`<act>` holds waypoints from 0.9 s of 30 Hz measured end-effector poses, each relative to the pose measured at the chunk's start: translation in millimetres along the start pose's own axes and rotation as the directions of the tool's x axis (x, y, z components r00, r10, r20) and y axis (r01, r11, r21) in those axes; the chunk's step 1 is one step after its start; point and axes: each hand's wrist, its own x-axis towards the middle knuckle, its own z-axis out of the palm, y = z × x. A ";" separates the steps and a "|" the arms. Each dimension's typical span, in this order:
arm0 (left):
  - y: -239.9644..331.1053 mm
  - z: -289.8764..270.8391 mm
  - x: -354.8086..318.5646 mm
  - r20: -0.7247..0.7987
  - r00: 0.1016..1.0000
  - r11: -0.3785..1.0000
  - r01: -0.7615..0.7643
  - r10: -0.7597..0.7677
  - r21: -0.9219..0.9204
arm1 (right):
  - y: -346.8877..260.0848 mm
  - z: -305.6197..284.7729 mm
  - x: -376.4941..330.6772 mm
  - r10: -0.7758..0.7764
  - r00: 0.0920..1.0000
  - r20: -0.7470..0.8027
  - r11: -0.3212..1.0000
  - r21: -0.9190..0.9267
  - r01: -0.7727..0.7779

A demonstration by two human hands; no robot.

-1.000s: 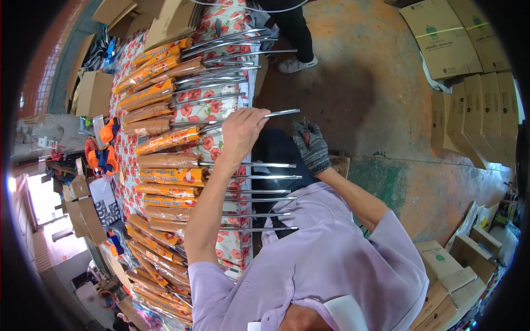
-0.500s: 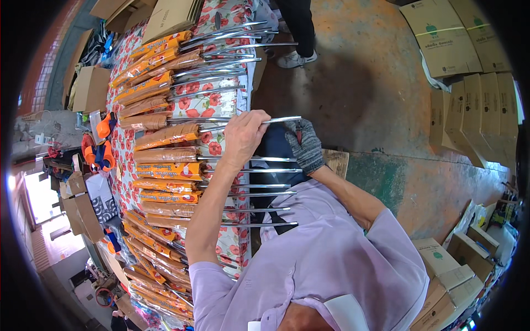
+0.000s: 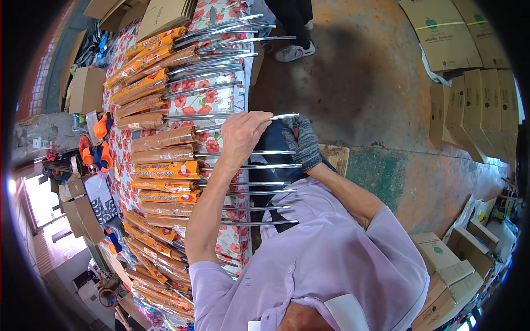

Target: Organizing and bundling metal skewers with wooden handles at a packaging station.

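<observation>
A row of rolled orange and brown bundles in clear wrapping, looking like folded umbrellas, lies on the table with shiny metal shafts pointing right. My bare left hand is closed on the metal shaft of one brown bundle, close to the table's right edge. At the shaft's free end is my right hand in a grey knitted glove, its fingers curled. Something small and reddish shows between the gloved fingers; its kind is hidden. More shafts stick out past the edge below my hands.
A red-flowered cloth covers the table. Flattened cardboard lies at its far end, and orange and navy items sit along its left side. Another person's shoe stands on the floor ahead. Cartons are stacked at right.
The bundle whose shaft I hold has turned: its orange printed side faced up before, plain brown does now. Both hands stay near the same place. The other person's foot has shifted slightly.
</observation>
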 end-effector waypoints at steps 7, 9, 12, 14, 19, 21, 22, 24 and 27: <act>-0.4 0.2 -5.0 0.007 1.000 1.000 0.012 -0.012 0.024 | 1.8 5.2 0.2 -0.067 0.997 -0.023 0.996 -0.063 0.065; -0.2 0.8 -4.7 -0.004 1.000 1.000 0.008 -0.008 0.028 | 0.4 3.7 0.2 -0.046 0.999 -0.015 0.999 -0.008 0.046; -0.2 1.0 -5.1 -0.024 1.000 0.999 -0.003 0.004 0.034 | -5.8 3.1 0.6 -0.038 0.999 0.003 0.999 0.009 0.038; 0.6 0.0 -6.0 -0.024 1.000 0.999 -0.004 0.005 0.039 | -9.2 2.8 0.4 -0.035 0.999 0.019 0.999 -0.013 0.035; -5.2 3.8 -8.1 -0.097 0.992 0.996 -0.070 0.075 0.050 | -7.5 5.8 1.5 -0.016 0.998 0.055 1.000 -0.005 0.017; -4.5 3.3 -8.3 -0.101 0.992 0.995 -0.072 0.078 0.062 | -5.3 7.8 0.2 0.035 0.996 0.088 0.998 0.054 -0.039; -4.0 3.1 -8.6 -0.100 0.991 0.994 -0.078 0.085 0.072 | -4.1 8.7 -0.3 0.059 0.993 0.106 0.994 0.082 -0.068; -3.3 2.2 -9.1 -0.103 0.991 0.993 -0.078 0.086 0.084 | -3.3 9.7 -0.5 0.050 0.993 0.105 0.995 0.080 -0.059; -3.5 1.6 -10.1 -0.102 0.991 0.994 -0.075 0.083 0.078 | -4.4 11.0 -0.4 0.037 0.995 0.094 0.996 0.078 -0.044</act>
